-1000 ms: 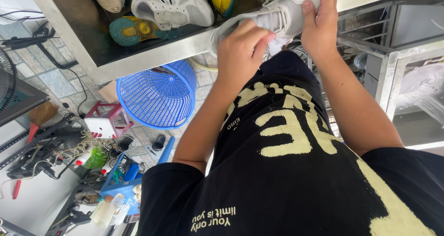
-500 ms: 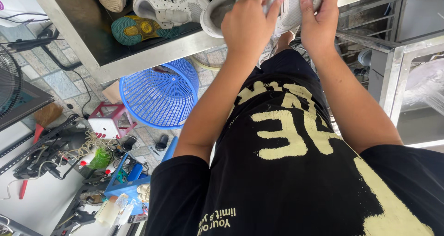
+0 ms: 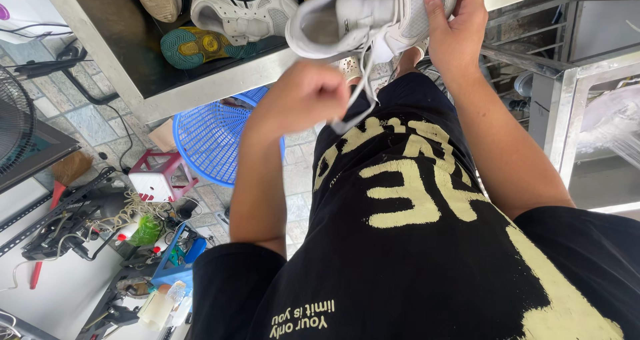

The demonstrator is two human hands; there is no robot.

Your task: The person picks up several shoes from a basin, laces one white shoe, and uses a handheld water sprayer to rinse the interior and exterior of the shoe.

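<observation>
A white mesh lace-up sneaker (image 3: 373,17) was held up at the far edge — right hand (image 3: 460,30) clasping its toe, left hand (image 3: 303,97) fisted around its white lace (image 3: 357,100). Steady, even pulling would likely serve best.

Right hand (image 3: 460,30) grips a white sneaker (image 3: 363,17) while left hand (image 3: 303,97) pulls its lace (image 3: 357,103) above a metal shelf (image 3: 220,80).

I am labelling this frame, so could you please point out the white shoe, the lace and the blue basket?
white shoe (image 3: 373,17), head view, its side wall.
lace (image 3: 357,100), head view, the hanging strand.
blue basket (image 3: 217,137), head view, its mesh base.
</observation>
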